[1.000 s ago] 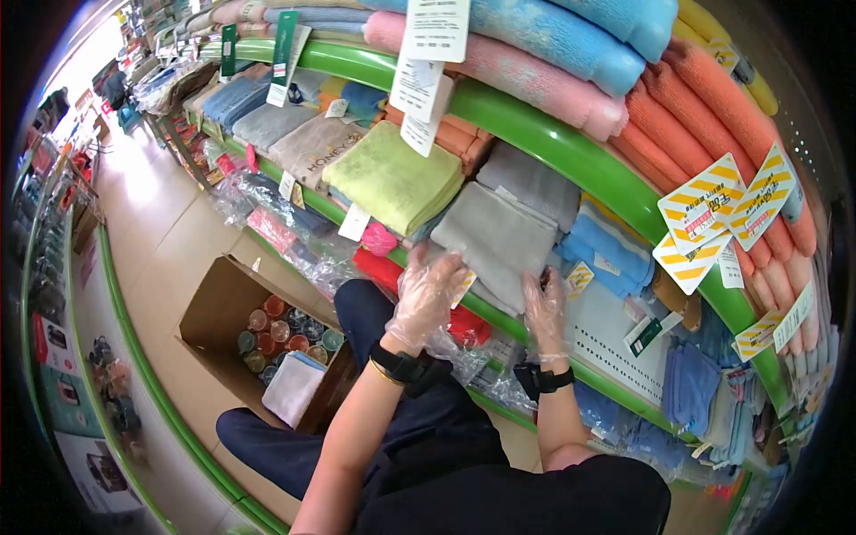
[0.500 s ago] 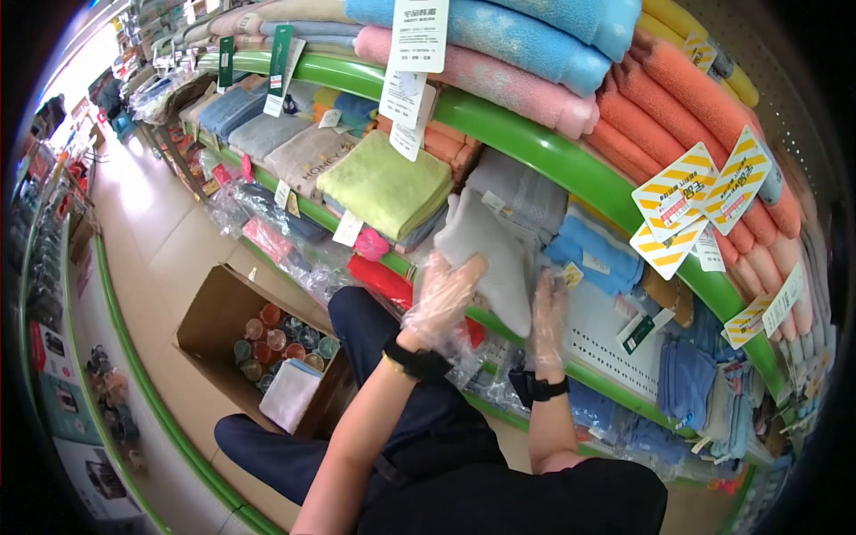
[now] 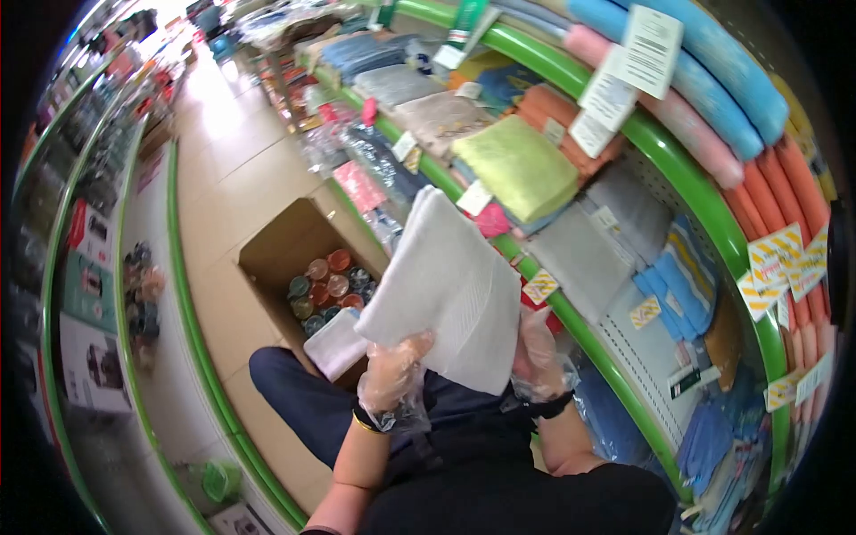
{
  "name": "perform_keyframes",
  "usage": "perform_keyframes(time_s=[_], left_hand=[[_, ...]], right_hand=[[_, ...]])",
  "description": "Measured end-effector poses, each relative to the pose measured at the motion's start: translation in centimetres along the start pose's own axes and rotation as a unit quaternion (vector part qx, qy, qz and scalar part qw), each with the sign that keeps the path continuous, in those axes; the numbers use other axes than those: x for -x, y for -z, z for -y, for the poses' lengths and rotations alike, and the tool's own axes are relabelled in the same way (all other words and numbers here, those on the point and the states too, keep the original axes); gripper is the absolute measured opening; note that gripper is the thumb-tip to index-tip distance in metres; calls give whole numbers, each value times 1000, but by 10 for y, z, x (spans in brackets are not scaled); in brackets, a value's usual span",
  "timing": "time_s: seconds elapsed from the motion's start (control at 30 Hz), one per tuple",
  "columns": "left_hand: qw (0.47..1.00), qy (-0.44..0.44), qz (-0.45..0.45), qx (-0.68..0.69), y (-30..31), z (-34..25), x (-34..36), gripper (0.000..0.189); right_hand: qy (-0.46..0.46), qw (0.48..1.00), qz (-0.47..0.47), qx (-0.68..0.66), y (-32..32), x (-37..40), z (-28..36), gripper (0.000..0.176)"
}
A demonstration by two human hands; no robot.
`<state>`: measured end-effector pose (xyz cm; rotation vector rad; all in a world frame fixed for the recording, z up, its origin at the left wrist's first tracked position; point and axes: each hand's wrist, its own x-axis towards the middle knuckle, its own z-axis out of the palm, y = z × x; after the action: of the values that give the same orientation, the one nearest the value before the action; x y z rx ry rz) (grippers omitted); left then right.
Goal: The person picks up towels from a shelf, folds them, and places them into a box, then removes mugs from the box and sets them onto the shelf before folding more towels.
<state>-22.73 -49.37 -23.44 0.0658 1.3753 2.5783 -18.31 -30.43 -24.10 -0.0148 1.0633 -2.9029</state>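
Observation:
A folded pale grey towel (image 3: 450, 290) is held up in front of my body, tilted, with a woven stripe band across it. My left hand (image 3: 397, 366), in a clear plastic glove, grips its lower left edge; the fingers behind the towel are hidden. At the towel's right edge is my gloved right hand (image 3: 537, 352), its fingers partly covered by the cloth. Beyond the towel, a yellow-green towel (image 3: 517, 169) and a grey towel (image 3: 584, 259) lie folded on the shelf.
An open cardboard box (image 3: 285, 241) on the floor holds several jars and a folded white cloth (image 3: 334, 343). Green-edged shelving (image 3: 615, 392) runs along the right, with blue towels (image 3: 682, 285) and orange towels (image 3: 789, 205). Another shelf (image 3: 183, 294) borders the aisle on the left.
Both hands have lifted the pale grey towel off the shelf and brought it back toward my body. The view has turned left toward the aisle.

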Motion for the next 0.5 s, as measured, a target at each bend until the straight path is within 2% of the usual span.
perform_keyframes(time_s=[0.03,0.07,0.1,0.13,0.2,0.23,0.27,0.33,0.37,0.4,0.47,0.5], left_hand=[[1000,-7,-17,1,16,1,4,49],[997,-2,3,-79,32,2,9,53],[987,6,24,-159,47,-2,14,57],[987,4,9,-161,59,-7,16,57],[971,-50,46,-229,84,-20,20,75],[971,-48,40,-229,102,-18,25,87],[971,-47,20,-232,110,-27,32,87],[969,112,109,-190,119,-45,36,93],[958,83,128,-242,125,-45,35,89],[960,69,90,-255,128,-40,34,79],[982,37,-1,-188,122,-31,29,70],[983,42,-2,-180,122,-30,29,67]], right_hand=[[38,995,-41,87,0,-12,-10,49],[78,978,-81,174,0,-22,-17,52],[56,988,-103,98,-2,-37,-20,62],[44,990,-95,96,-7,-45,-21,62],[48,961,-33,269,-25,-53,-21,56],[38,969,-29,243,-32,-56,-28,55],[22,971,-19,239,-34,-58,-34,55],[-30,960,93,264,-30,-62,-37,59],[-50,958,96,266,-21,-60,-44,59],[-61,957,100,266,-12,-58,-51,59],[-58,960,67,266,2,-53,-61,60],[-62,959,67,267,6,-50,-64,60]])
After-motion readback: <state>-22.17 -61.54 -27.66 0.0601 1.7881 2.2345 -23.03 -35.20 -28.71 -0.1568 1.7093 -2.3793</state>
